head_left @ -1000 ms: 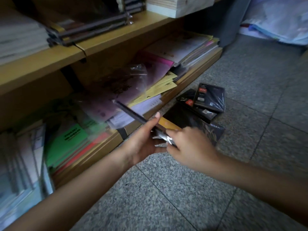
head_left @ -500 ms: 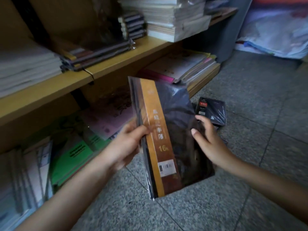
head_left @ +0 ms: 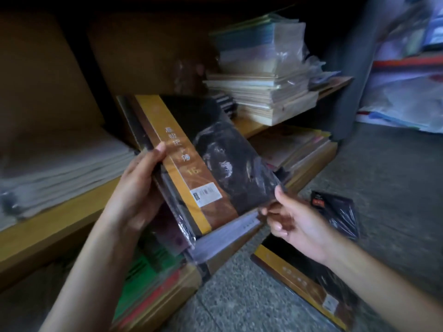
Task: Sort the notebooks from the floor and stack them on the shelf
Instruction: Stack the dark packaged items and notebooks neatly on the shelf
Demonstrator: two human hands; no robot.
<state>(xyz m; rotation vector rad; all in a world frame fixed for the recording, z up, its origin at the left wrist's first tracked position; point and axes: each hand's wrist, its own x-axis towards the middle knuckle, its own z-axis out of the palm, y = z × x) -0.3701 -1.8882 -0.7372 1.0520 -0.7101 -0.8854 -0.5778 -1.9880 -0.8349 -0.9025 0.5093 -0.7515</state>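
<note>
I hold a plastic-wrapped pack of dark notebooks (head_left: pixel 215 152) with a yellow-brown spine band, tilted in front of the wooden shelf (head_left: pixel 48 224). My left hand (head_left: pixel 136 190) grips its left edge, thumb on the cover. My right hand (head_left: pixel 290 221) pinches its lower right corner. A second pack of the same kind (head_left: pixel 309 291) lies on the floor under my right forearm. A smaller dark wrapped notebook (head_left: pixel 335 212) lies on the floor to the right.
The middle shelf board carries a tall stack of wrapped paper pads (head_left: pixel 263 80) at the right and flat grey stacks (head_left: pixel 60 159) at the left. The bottom shelf holds green and red booklets (head_left: pixel 143 279). Grey tiled floor (head_left: pixel 395 176) lies to the right.
The pack has risen from near the floor up to the middle shelf's height. My right hand slid from the cover's right edge to the lower right corner. The view tilted upward.
</note>
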